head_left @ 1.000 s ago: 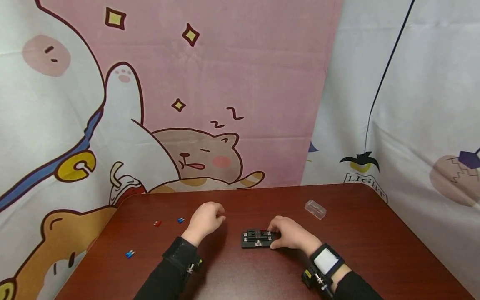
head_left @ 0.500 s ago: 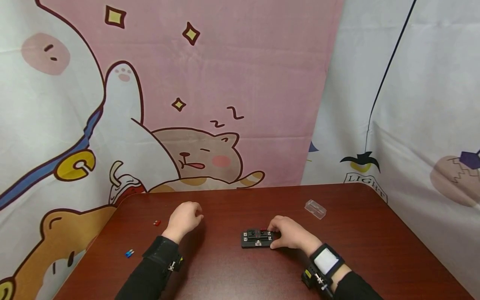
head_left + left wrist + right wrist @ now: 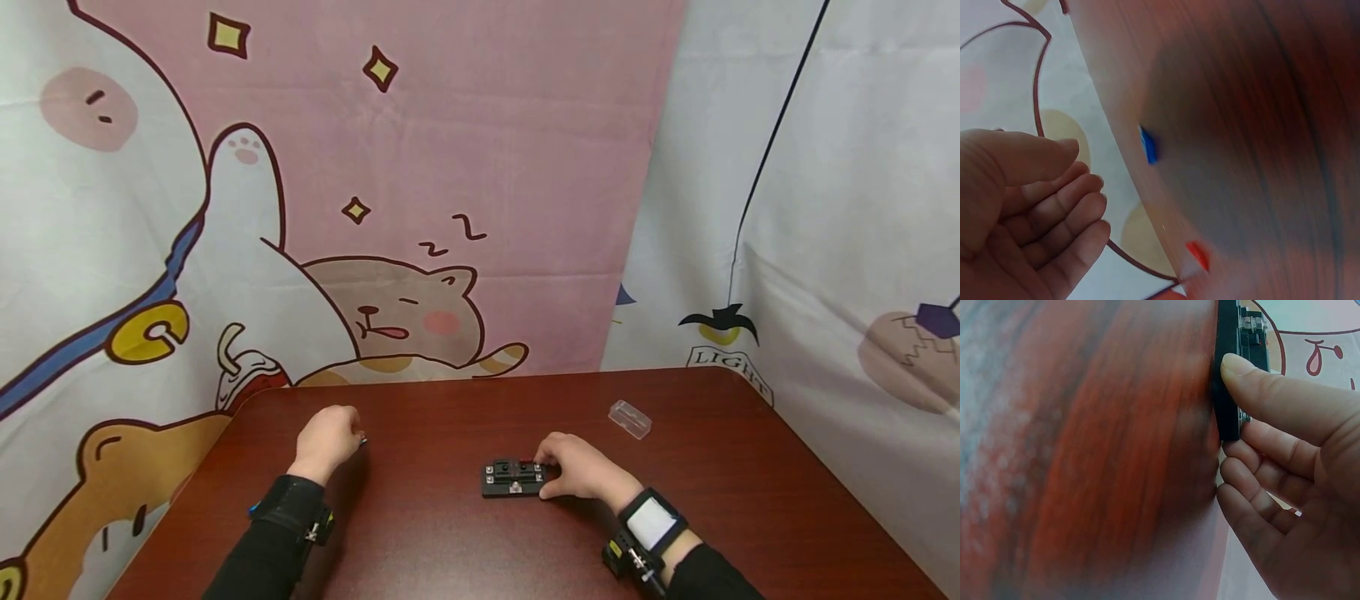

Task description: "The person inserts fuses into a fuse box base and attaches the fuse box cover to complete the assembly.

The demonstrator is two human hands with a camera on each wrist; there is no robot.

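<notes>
1. Reddish-brown, the table (image 3: 450, 533) carries everything we see; the black block (image 3: 513, 478) sits on it in front of us, right of centre, with our right hand (image 3: 581, 467) at its right end.
2. Our right hand pinches that end, thumb on the near edge and index finger at the far side. Our left hand (image 3: 326, 442) has its fingers loosely bent; we see nothing held between them, and the blue piece (image 3: 1147, 147) lies on the wood, apart from the fingertips.
3. If we reach too low or too fast, we judge that the fingers could flick the blue piece towards the far edge, since it is small and lies near it. The red piece (image 3: 1197, 256) could be knocked too, lying close by.
4. The sleeve (image 3: 251, 554) might drag the second blue piece (image 3: 253, 507), which peeks out right beside the cuff. The block may swivel if pushed, because only one end is held.
5. The left wrist view shows the red piece, which our hand hides in the head view, and the gap below the fingers. Only the head view shows the clear case (image 3: 630, 419) and the second blue piece. The right wrist view shows the thumb pressed against the block's base.
</notes>
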